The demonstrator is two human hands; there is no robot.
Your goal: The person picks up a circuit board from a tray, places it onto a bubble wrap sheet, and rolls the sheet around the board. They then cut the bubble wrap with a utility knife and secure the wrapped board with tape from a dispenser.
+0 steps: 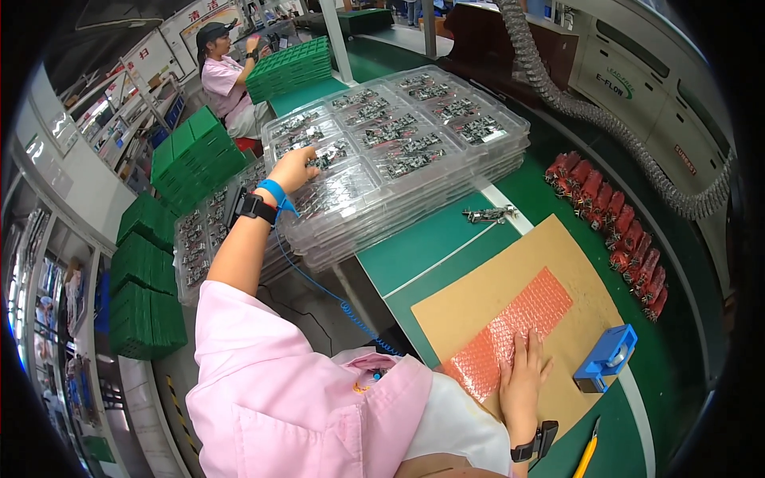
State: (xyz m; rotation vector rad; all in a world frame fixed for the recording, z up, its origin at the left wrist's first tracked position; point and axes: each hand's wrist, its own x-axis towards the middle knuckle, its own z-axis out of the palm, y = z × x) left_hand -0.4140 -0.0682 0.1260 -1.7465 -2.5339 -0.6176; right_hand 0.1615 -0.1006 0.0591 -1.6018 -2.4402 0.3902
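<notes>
My left hand [293, 169] reaches over the top one of the stacked clear plastic trays [430, 171]. Its fingers are closed at a small circuit board [320, 162] in a left-hand compartment; the fingertips are partly hidden. A blue wrist strap [276, 193] with a coiled cord is around that wrist. My right hand [522, 374] lies flat, fingers stretched, on the lower part of a strip of pink bubble wrap [514, 319]. That strip rests on a brown cardboard sheet [450, 311] on the green bench.
A blue tape dispenser [603, 360] stands on the cardboard's right edge, near a yellow cutter [588, 454]. Loose circuit boards [490, 214] lie beyond the cardboard. Red wrapped bundles [613, 219] line the right side. Green crates [195, 155] and a co-worker [227, 84] are at far left.
</notes>
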